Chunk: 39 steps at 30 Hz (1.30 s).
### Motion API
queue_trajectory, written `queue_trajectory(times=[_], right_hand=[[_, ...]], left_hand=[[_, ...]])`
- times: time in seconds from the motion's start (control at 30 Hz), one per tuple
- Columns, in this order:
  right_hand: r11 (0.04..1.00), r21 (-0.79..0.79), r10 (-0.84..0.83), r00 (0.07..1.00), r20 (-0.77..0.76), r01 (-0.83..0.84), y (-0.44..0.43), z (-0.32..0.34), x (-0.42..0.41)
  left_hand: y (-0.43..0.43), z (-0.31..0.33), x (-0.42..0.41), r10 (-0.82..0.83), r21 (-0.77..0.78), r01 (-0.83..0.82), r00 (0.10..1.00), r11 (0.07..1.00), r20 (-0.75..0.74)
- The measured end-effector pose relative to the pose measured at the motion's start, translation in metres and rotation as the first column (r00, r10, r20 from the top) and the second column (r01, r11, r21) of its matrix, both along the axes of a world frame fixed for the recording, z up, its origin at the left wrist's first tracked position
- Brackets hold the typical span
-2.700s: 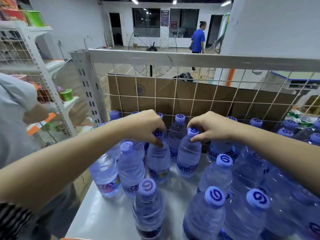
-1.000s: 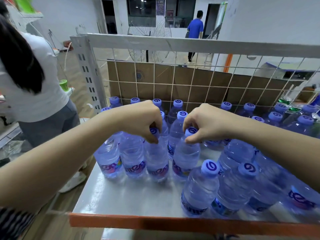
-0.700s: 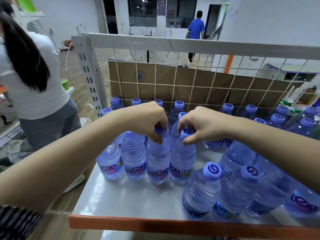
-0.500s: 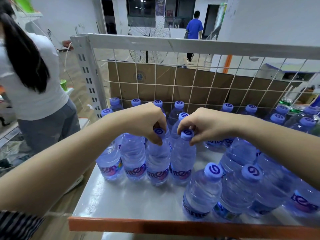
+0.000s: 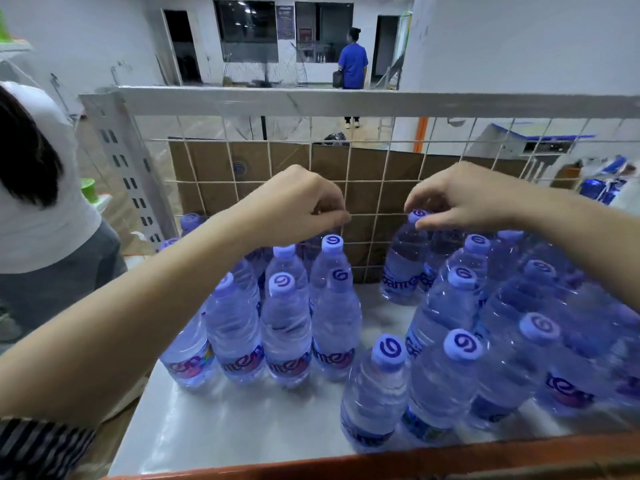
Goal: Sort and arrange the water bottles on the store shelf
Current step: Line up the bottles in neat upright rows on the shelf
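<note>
Along the shelf (image 5: 242,420) front edge, loose water bottles (image 5: 443,386) crowd the right side, and a tidy block (image 5: 287,327) stands left. Above the block, the left hand (image 5: 294,206) hovers, fingers curled on nothing. By the back edge, the right hand (image 5: 464,195) pinches a bottle (image 5: 403,268) by its cap (image 5: 417,214).

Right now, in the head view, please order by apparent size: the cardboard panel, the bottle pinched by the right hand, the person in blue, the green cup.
1. cardboard panel
2. pinched water bottle and person in blue: about alike; the person stands far off, so unranked
3. green cup
</note>
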State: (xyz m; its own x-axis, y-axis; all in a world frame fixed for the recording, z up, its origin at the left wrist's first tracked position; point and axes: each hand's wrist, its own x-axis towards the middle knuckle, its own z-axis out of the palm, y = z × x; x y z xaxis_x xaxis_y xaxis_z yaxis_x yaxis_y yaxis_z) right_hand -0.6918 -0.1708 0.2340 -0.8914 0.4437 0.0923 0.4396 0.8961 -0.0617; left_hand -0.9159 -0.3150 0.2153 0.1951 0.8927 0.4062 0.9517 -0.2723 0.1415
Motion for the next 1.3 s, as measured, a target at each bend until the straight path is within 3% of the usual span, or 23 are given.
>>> queue_trajectory(times=[0.17,0.27,0.4,0.5,0.67,0.77,0.9,1.07,1.3], right_hand=[[0.976,0.163,-0.160,0.983,0.091,0.143,0.052,-0.002,0.044],[0.970,0.154,-0.208,0.969,0.135,0.186,0.080,-0.011,0.057],[0.985,0.092,-0.157,0.973,0.172,0.143,0.110,-0.022,0.054],[0.989,0.145,-0.071,0.974,0.216,0.040,0.121,-0.035,0.047],[0.992,0.122,-0.019,0.976,0.216,-0.008,0.135,-0.053,0.039],[0.999,0.031,0.039,0.984,0.175,-0.045,0.133,-0.045,0.037],[0.990,0.054,0.122,0.985,0.123,-0.129,0.121,-0.040,0.020],[0.986,0.040,0.159,0.984,0.084,-0.163,0.103,-0.043,-0.013],[0.986,0.058,0.147,0.982,0.117,-0.155,0.088,-0.047,-0.035]], left_hand=[[0.063,-0.010,0.045,-0.018,-0.017,0.016,0.996,1.000,-0.091],[0.111,-0.023,0.070,0.011,-0.085,-0.025,0.988,0.996,-0.154],[0.159,-0.044,0.088,0.083,-0.238,-0.153,0.957,0.959,-0.278],[0.176,-0.055,0.088,0.099,-0.238,-0.188,0.935,0.953,-0.341],[0.172,-0.046,0.087,0.125,-0.300,-0.216,0.947,0.929,-0.295],[0.155,-0.041,0.070,0.215,-0.301,-0.298,0.936,0.906,-0.280],[0.137,-0.036,0.050,0.306,-0.295,-0.378,0.915,0.878,-0.263],[0.123,-0.037,0.031,0.262,-0.357,-0.360,0.919,0.862,-0.293],[0.120,-0.033,0.027,0.127,-0.328,-0.226,0.947,0.917,-0.296]])
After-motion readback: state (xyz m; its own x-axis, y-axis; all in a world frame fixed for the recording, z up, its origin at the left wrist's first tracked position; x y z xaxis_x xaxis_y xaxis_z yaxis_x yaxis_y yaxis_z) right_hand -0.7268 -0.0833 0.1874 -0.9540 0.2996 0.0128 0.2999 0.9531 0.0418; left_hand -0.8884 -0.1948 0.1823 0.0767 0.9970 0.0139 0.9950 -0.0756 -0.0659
